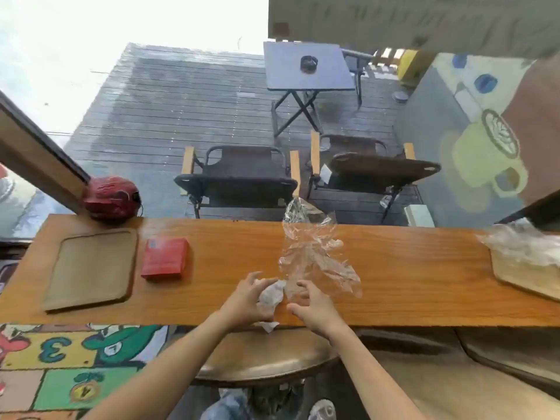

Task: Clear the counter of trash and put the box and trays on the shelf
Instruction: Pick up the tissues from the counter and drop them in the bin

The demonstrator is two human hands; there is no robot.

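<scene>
Left hand (246,298): fingers curled round crumpled white paper wad (271,294), near front edge of long wooden counter (409,286).
Right hand (312,304): pinching clear crinkled plastic wrap (312,247).
Left-end flat brown tray (91,268): holds nothing.
Right-end tan tray (515,274): clear plastic on it.

Two hands work at the counter's near edge: the left hand (247,295) and the right hand (313,306). Two trays lie on it, one tray (91,268) at left and another tray (527,275) at the right edge. One red box (165,257), one crumpled paper wad (271,294), one clear plastic wrap (315,253), one red helmet (112,197). Beyond the counter: two chairs, the nearer chair (239,177) and a second chair (372,168), and one folding table (306,66).
</scene>
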